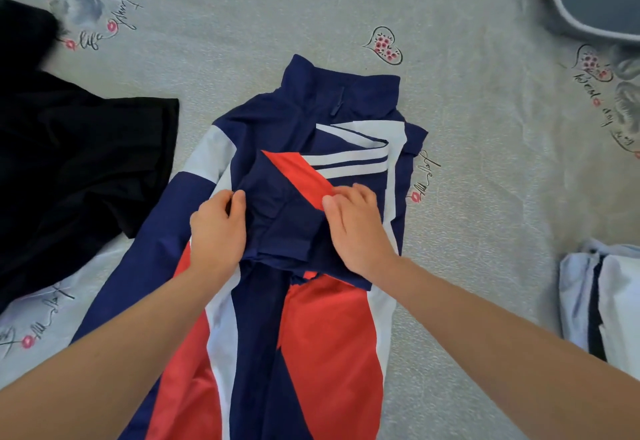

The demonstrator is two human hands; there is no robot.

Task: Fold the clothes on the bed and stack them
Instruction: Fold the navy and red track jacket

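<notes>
On the printed bedsheet (467,169), jacket (311,318), left hand (216,228) pinching sleeve fold (287,211), right hand (356,228) flat, pressing it

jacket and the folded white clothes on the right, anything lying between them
No. In the head view only bare printed bedsheet lies between the jacket and the folded white clothes.

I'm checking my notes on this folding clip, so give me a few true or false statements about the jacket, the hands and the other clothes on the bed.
1. Both hands are on the jacket. True: the left hand and right hand are on its folded sleeve.
2. The jacket's collar points toward the person. False: it points away.
3. A black garment lies left of the jacket. True.
4. The jacket is green and yellow. False: navy, red and white.
5. Folded white clothes lie on the right. True.
</notes>
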